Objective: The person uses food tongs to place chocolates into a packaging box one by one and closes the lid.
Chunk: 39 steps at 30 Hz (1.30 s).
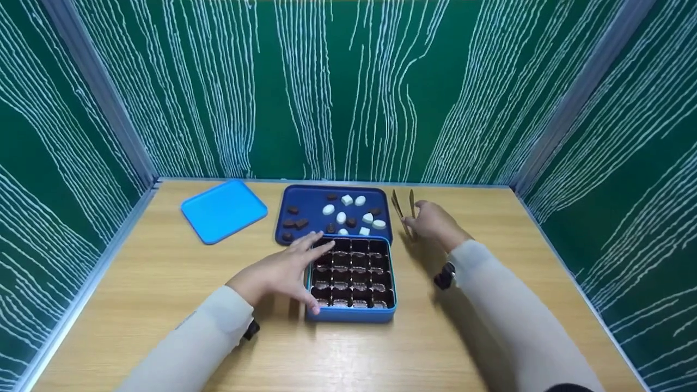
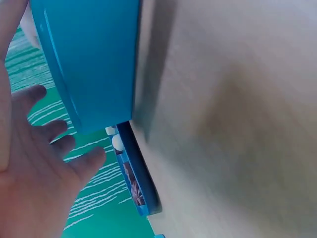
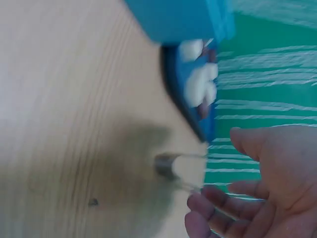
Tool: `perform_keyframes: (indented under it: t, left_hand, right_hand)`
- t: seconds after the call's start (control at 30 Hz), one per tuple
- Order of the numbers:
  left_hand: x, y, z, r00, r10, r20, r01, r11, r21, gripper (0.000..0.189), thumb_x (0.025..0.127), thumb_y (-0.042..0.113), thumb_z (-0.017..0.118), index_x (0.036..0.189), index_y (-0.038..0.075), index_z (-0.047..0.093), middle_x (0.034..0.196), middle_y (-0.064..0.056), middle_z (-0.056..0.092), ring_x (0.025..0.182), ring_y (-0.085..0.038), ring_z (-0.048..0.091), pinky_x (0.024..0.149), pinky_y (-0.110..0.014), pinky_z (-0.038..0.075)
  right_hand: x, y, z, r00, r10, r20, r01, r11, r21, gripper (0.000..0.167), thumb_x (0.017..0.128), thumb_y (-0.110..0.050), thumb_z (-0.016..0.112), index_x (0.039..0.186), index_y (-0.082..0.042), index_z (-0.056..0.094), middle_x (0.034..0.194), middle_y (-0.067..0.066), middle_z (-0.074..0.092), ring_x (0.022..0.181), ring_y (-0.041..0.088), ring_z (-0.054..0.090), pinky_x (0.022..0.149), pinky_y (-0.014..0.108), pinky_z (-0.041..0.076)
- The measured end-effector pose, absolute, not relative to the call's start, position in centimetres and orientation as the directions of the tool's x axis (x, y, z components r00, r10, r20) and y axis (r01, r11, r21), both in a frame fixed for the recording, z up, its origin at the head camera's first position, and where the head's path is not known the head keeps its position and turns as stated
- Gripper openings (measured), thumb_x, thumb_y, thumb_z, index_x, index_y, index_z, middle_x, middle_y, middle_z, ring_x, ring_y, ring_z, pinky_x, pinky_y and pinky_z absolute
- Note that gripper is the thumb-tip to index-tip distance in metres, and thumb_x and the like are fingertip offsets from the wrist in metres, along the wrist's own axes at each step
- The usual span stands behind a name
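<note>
A blue square tin [image 1: 354, 315] stands on the table, its dark brown insert divided into rows of small compartments. My left hand [image 1: 275, 272] is at its left side, fingers spread over the back left corner and thumb at the front left corner. To the right, a pair of gold-coloured tongs [image 1: 412, 206] lies on the table, tips pointing away. My right hand [image 1: 435, 223] reaches around the tongs, thumb and fingers apart in the right wrist view, the fingertips right at one arm. The tongs' bend [image 3: 166, 166] looks blurred there.
Behind the tin, a dark blue tray [image 1: 310, 198] bears several white and brown chocolates; the tin overlaps its front edge. A bright blue lid [image 1: 224, 211] lies at the back left. Green walls with white streaks [image 1: 370, 92] enclose the table.
</note>
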<state>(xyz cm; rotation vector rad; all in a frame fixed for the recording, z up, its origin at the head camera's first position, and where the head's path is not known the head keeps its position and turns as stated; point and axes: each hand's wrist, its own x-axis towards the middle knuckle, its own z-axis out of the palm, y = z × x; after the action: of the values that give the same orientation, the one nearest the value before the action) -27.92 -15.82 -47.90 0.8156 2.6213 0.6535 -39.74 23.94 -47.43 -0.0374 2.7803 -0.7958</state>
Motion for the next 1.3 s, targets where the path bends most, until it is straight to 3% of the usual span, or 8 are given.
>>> perform_keyframes:
  t: [0.1,0.2,0.37,0.57,0.77,0.9,1.07,1.3]
  left_hand:
    - [-28.3,-15.6,-47.6,-0.77,0.609,-0.191,0.455,0.734,0.504,0.153,0.063,0.064,0.107,0.183,0.043,0.014,0.194,0.001,-0.003,0.18,-0.037,0.004,0.133,-0.076,0.036]
    - [-28.5,-15.4,-47.4,-0.764,0.611,-0.208,0.46,0.742,0.488,0.155,0.063,0.063,0.108,0.183,0.042,0.012,0.194,0.001,-0.004,0.18,-0.037,0.004,0.132,-0.074,0.038]
    - [-28.5,-15.0,-47.2,-0.766,0.602,-0.226,0.449,0.752,0.483,0.156,0.062,0.063,0.108,0.184,0.041,0.012,0.194,0.003,-0.007,0.181,-0.036,0.003,0.133,-0.071,0.041]
    - [-28.2,-14.8,-46.9,-0.772,0.583,-0.253,0.427,0.77,0.475,0.158,0.061,0.064,0.108,0.184,0.039,0.011,0.194,0.001,-0.008,0.181,-0.031,0.0,0.134,-0.068,0.041]
    - [-28.3,-14.9,-46.6,-0.776,0.567,-0.276,0.399,0.78,0.482,0.161,0.061,0.064,0.107,0.185,0.034,0.009,0.193,-0.005,-0.007,0.18,-0.033,0.001,0.138,-0.066,0.034]
    - [-28.4,-14.8,-46.4,-0.777,0.561,-0.286,0.392,0.786,0.478,0.163,0.062,0.063,0.107,0.185,0.027,0.008,0.193,-0.009,-0.006,0.18,-0.037,0.004,0.141,-0.064,0.029]
    - [-28.5,-14.5,-46.2,-0.774,0.558,-0.299,0.395,0.795,0.461,0.165,0.062,0.064,0.107,0.185,0.016,0.007,0.193,-0.013,-0.006,0.179,-0.037,0.005,0.144,-0.058,0.026]
    - [-28.4,-14.3,-45.9,-0.775,0.551,-0.309,0.388,0.801,0.456,0.166,0.062,0.061,0.108,0.184,0.014,0.006,0.193,-0.015,-0.007,0.179,-0.037,0.006,0.144,-0.057,0.025]
  right_hand:
    - [-41.0,23.6,-48.4,-0.964,-0.029,-0.265,0.107,0.866,-0.488,0.074,0.113,-0.045,0.068,0.161,0.008,0.052,0.143,0.03,0.071,0.107,0.033,0.074,0.112,0.053,0.062]
    - [-41.9,23.1,-49.3,-0.961,0.002,-0.275,0.139,0.867,-0.479,0.053,0.11,-0.047,0.072,0.124,0.004,0.075,0.107,0.017,0.08,0.083,0.023,0.072,0.084,0.041,0.062]
    - [-42.6,23.0,-50.2,-0.972,0.014,-0.233,0.124,0.875,-0.467,0.035,0.107,-0.037,0.078,0.089,-0.007,0.076,0.074,0.003,0.072,0.066,0.017,0.066,0.062,0.032,0.052]
    - [-42.4,23.8,-49.9,-0.968,0.007,-0.253,0.131,0.87,-0.476,0.016,0.105,-0.016,0.064,0.099,-0.003,0.072,0.091,0.009,0.067,0.081,0.026,0.064,0.068,0.036,0.053]
    - [-42.5,25.1,-47.9,-0.962,-0.045,-0.27,0.072,0.911,-0.405,0.029,0.113,-0.02,0.053,0.123,0.003,0.067,0.114,0.018,0.066,0.099,0.032,0.062,0.082,0.04,0.055]
    - [-42.0,25.8,-45.9,-0.97,-0.094,-0.226,-0.007,0.935,-0.355,0.034,0.114,-0.034,0.063,0.113,-0.001,0.07,0.104,0.015,0.069,0.088,0.029,0.063,0.074,0.04,0.054]
    - [-41.2,25.5,-43.7,-0.97,-0.193,-0.148,-0.152,0.956,-0.252,0.043,0.108,-0.041,0.078,0.121,0.0,0.08,0.112,0.016,0.082,0.091,0.03,0.07,0.087,0.049,0.061]
    - [-41.1,23.6,-41.8,-0.909,-0.401,-0.113,-0.394,0.916,-0.078,0.033,0.101,-0.033,0.087,0.119,-0.005,0.088,0.118,0.015,0.087,0.104,0.035,0.081,0.097,0.056,0.067]
